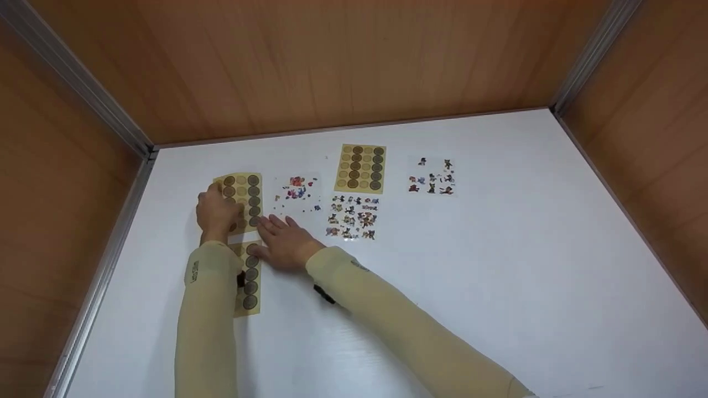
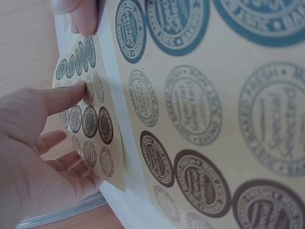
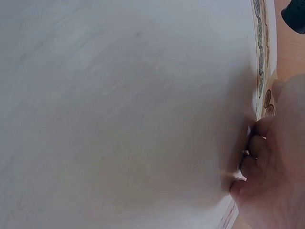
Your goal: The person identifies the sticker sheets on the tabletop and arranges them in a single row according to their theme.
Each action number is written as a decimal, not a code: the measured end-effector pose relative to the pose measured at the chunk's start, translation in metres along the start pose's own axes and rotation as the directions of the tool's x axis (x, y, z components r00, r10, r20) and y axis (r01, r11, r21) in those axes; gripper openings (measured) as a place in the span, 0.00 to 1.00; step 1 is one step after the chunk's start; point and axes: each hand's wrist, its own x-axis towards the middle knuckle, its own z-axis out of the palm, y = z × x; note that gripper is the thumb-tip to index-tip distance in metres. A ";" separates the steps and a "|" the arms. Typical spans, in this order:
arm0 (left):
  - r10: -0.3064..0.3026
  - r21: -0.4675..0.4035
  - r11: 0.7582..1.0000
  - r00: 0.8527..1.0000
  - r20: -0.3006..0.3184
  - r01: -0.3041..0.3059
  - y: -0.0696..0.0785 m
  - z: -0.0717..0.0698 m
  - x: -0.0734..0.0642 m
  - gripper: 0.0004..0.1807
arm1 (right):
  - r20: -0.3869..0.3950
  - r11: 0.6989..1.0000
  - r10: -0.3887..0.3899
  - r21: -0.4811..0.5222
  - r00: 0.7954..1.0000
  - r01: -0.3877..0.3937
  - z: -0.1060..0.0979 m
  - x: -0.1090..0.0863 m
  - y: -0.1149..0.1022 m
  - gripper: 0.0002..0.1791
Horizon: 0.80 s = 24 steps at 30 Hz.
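Note:
Two tan sheets of round "Special Selected" stickers lie one above the other at the left of the white table. Over the left part of the upper sticker sheet (image 1: 253,199) is my left hand (image 1: 217,213), its thumb (image 2: 66,98) resting on the printed circles and its fingers bent at the sheet's edge. My left forearm covers part of the lower sticker sheet (image 1: 250,287). My right hand (image 1: 287,243) lies palm down with extended fingers; its fingertips touch the upper sheet's bottom right corner and its thumb reaches the lower sheet's top right.
Right of the upper sheet lies a clear sheet of small colourful stickers (image 1: 297,193). Another tan sticker sheet (image 1: 360,168) sits farther back, with a clear cartoon sticker sheet (image 1: 351,216) below it. One more clear sticker sheet (image 1: 431,177) lies to the right. Wooden walls (image 1: 354,66) enclose the table.

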 end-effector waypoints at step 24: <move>-0.089 -0.175 0.980 0.994 0.061 0.099 -0.011 -0.037 -0.006 0.28 | -0.006 0.998 -0.002 0.067 1.000 0.002 -0.001 -0.002 -0.001 0.41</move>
